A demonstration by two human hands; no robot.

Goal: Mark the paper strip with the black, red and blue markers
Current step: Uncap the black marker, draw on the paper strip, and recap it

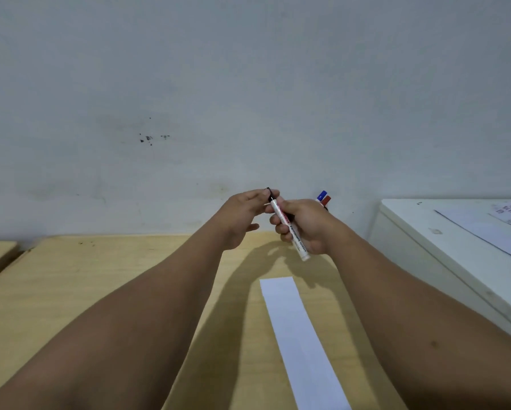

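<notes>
White and unmarked, the paper strip [301,338] lies flat on the wooden table [100,291], running from centre toward 5 o'clock. Above it, the right hand [303,224] is clenched round the black marker [289,229]; the left hand [242,214] pinches its cap end at 12 o'clock. Light, flimsy paper will likely slide, so pin one end down. Red and blue markers [324,198] peek out behind the right hand.

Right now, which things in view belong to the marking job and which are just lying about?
Job:
- white-barrelled black permanent marker, held in the right hand, left hand at its cap end
- blue-capped marker and red-capped marker, sticking up behind the right hand
- long white paper strip on the wooden table

Lying about:
- printed sheets on the white cabinet
</notes>
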